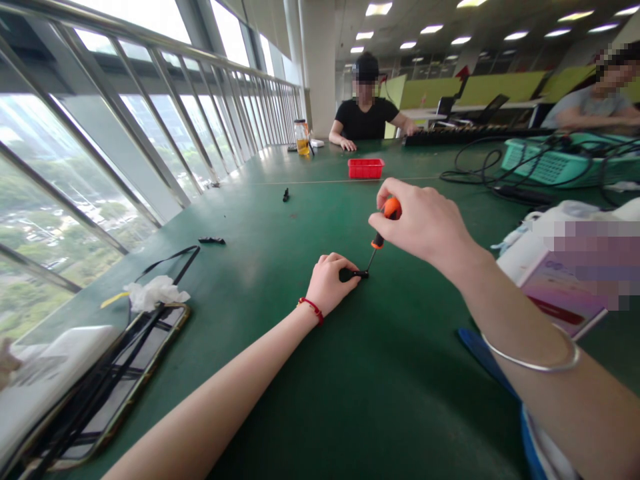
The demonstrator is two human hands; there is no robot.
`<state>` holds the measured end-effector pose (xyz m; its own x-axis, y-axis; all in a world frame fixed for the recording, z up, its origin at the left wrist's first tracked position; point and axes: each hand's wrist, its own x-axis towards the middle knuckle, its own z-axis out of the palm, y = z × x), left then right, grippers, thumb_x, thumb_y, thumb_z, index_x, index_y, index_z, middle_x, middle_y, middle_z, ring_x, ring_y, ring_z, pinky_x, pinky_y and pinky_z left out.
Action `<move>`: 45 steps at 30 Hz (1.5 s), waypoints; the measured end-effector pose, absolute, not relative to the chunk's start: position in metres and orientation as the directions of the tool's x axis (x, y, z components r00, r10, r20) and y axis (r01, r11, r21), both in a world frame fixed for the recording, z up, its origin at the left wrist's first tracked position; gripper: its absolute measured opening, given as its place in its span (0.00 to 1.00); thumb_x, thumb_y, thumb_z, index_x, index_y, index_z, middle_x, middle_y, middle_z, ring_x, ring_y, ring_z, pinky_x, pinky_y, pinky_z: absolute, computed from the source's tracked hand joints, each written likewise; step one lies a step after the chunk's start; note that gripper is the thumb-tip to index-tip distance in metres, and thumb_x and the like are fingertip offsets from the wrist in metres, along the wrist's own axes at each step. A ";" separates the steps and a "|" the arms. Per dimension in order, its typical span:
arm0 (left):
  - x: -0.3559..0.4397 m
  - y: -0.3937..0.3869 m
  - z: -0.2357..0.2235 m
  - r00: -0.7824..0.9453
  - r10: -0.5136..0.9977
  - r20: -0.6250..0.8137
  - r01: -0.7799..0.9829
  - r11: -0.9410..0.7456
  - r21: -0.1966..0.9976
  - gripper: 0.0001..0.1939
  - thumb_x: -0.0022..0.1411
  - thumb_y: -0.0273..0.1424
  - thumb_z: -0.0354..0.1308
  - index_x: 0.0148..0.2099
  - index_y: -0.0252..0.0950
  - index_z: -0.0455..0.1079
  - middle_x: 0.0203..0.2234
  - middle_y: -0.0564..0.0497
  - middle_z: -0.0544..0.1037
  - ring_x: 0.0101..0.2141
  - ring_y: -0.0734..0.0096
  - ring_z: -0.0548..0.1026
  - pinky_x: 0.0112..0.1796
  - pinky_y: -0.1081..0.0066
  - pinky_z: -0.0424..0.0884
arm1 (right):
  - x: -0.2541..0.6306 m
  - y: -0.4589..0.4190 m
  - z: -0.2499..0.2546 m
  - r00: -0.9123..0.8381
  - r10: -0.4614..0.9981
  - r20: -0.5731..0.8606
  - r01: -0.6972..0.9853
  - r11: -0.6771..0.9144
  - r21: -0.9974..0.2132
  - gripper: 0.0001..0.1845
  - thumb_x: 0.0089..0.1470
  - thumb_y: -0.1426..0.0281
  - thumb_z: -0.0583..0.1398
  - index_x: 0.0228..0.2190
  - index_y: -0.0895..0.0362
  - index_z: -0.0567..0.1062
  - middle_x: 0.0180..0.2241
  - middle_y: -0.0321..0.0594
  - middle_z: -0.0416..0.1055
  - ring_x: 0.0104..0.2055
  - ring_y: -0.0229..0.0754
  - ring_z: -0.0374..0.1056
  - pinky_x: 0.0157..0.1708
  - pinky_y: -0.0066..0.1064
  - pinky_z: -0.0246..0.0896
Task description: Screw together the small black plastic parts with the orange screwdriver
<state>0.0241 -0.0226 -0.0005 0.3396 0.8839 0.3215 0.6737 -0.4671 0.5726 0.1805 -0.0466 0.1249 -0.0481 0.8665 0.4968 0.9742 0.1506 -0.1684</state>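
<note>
My left hand [329,281] is closed on a small black part [356,274] and holds it down on the green table [280,393]. Part of that piece is hidden by my fingers, and its exact kind cannot be made out. From above, my right hand [425,217] grips the orange and black handle of a screwdriver [379,239]. The screwdriver leans slightly, its thin shaft running down to the outer end of the black part, where the tip appears to touch. Two more small black pieces lie apart on the table, a far one [285,195] and a left one [212,241].
A red tray [366,169] stands ahead, before a seated person in black. At right are a teal basket [545,163] with cables, a pink and white package [575,287] and a blue item [483,353]. A phone-like case [165,333] and crumpled tissue [157,293] lie left.
</note>
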 end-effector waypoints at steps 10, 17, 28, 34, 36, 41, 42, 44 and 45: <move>0.024 -0.023 0.000 0.340 0.883 0.324 0.674 -0.469 0.570 0.05 0.53 0.29 0.61 0.35 0.37 0.75 0.36 0.49 0.75 0.40 0.63 0.69 0.46 0.63 0.65 | 0.179 -0.047 0.125 -0.044 0.858 0.512 0.966 0.168 -0.198 0.11 0.49 0.61 0.56 0.33 0.52 0.73 0.24 0.38 0.71 0.24 0.41 0.63 0.23 0.30 0.46; 0.024 -0.023 0.000 0.332 0.886 0.323 0.673 -0.463 0.577 0.05 0.53 0.29 0.61 0.34 0.37 0.75 0.35 0.50 0.75 0.40 0.63 0.69 0.46 0.63 0.65 | 0.180 -0.047 0.126 -0.011 0.863 0.506 0.973 0.127 -0.195 0.24 0.54 0.52 0.49 0.20 0.54 0.72 0.19 0.41 0.68 0.24 0.43 0.63 0.22 0.32 0.46; 0.024 -0.023 0.001 0.341 0.885 0.317 0.676 -0.465 0.572 0.05 0.53 0.29 0.61 0.35 0.37 0.75 0.35 0.50 0.75 0.40 0.63 0.69 0.46 0.63 0.65 | 0.181 -0.048 0.126 -0.053 0.883 0.466 0.961 0.172 -0.216 0.22 0.54 0.52 0.50 0.21 0.53 0.73 0.20 0.40 0.69 0.25 0.44 0.65 0.23 0.32 0.47; 0.025 -0.023 0.002 0.334 0.888 0.315 0.675 -0.459 0.578 0.05 0.53 0.28 0.61 0.35 0.38 0.75 0.35 0.50 0.75 0.40 0.63 0.69 0.46 0.63 0.66 | 0.182 -0.047 0.125 -0.069 0.869 0.491 0.959 0.194 -0.208 0.12 0.48 0.61 0.57 0.35 0.51 0.73 0.26 0.38 0.73 0.25 0.42 0.64 0.24 0.30 0.47; 0.025 -0.023 0.002 0.334 0.888 0.315 0.675 -0.459 0.578 0.05 0.53 0.28 0.61 0.34 0.38 0.75 0.35 0.50 0.75 0.41 0.63 0.69 0.46 0.63 0.65 | 0.182 -0.047 0.125 -0.061 0.869 0.491 0.964 0.179 -0.198 0.13 0.50 0.57 0.55 0.31 0.51 0.74 0.25 0.38 0.72 0.25 0.42 0.63 0.24 0.30 0.47; 0.025 -0.023 0.002 0.333 0.891 0.308 0.680 -0.453 0.576 0.05 0.53 0.29 0.61 0.35 0.37 0.75 0.36 0.49 0.75 0.40 0.63 0.69 0.47 0.63 0.65 | 0.183 -0.047 0.126 -0.042 0.860 0.509 0.968 0.161 -0.191 0.13 0.51 0.59 0.54 0.29 0.51 0.74 0.24 0.39 0.71 0.25 0.42 0.64 0.23 0.30 0.47; 0.025 -0.023 0.002 0.334 0.890 0.309 0.679 -0.455 0.576 0.05 0.53 0.29 0.61 0.35 0.37 0.75 0.36 0.49 0.75 0.40 0.63 0.69 0.46 0.63 0.65 | 0.182 -0.047 0.126 -0.047 0.859 0.510 0.966 0.168 -0.195 0.11 0.50 0.61 0.55 0.32 0.51 0.74 0.24 0.38 0.71 0.25 0.42 0.64 0.23 0.30 0.46; 0.024 -0.023 0.002 0.335 0.888 0.313 0.677 -0.459 0.576 0.05 0.53 0.28 0.61 0.35 0.37 0.75 0.35 0.49 0.75 0.40 0.63 0.69 0.46 0.63 0.65 | 0.182 -0.047 0.126 -0.059 0.863 0.502 0.963 0.182 -0.198 0.11 0.48 0.61 0.56 0.33 0.51 0.73 0.25 0.37 0.71 0.24 0.41 0.63 0.23 0.30 0.46; 0.024 -0.023 0.002 0.335 0.888 0.316 0.675 -0.460 0.577 0.05 0.52 0.28 0.61 0.35 0.37 0.75 0.35 0.50 0.75 0.40 0.63 0.69 0.46 0.63 0.65 | 0.181 -0.047 0.126 -0.063 0.866 0.497 0.963 0.184 -0.198 0.11 0.49 0.60 0.56 0.32 0.51 0.73 0.24 0.37 0.71 0.24 0.41 0.63 0.23 0.30 0.46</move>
<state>0.0244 -0.0231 0.0016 0.3346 0.8879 0.3156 0.6755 -0.4595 0.5767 0.1814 -0.0473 0.1261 -0.0628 0.8658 0.4965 0.9628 0.1836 -0.1984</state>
